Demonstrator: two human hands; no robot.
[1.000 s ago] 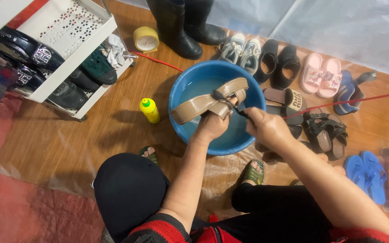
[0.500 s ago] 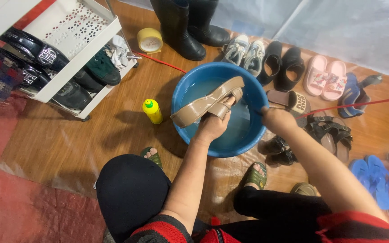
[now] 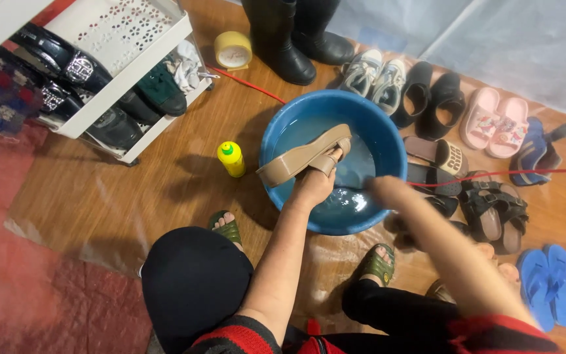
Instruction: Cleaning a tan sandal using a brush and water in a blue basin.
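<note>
Since the earlier frame, the right hand (image 3: 382, 188) has dropped from the sandal to the basin's right rim; it is motion-blurred, so I cannot tell whether it grips anything. Left hand (image 3: 314, 185) is closed around the tan platform sandal (image 3: 304, 156), holding it sole-up over the water in the round blue plastic basin (image 3: 388, 131). Yellow squeeze bottle (image 3: 232, 158) stands just left of the basin.

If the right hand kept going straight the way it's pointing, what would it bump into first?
Probably the water in the blue basin. The right hand, blurred, points left across the basin, low over the water. Further along is the left hand holding the tan sandal, though depth is unclear.
</note>
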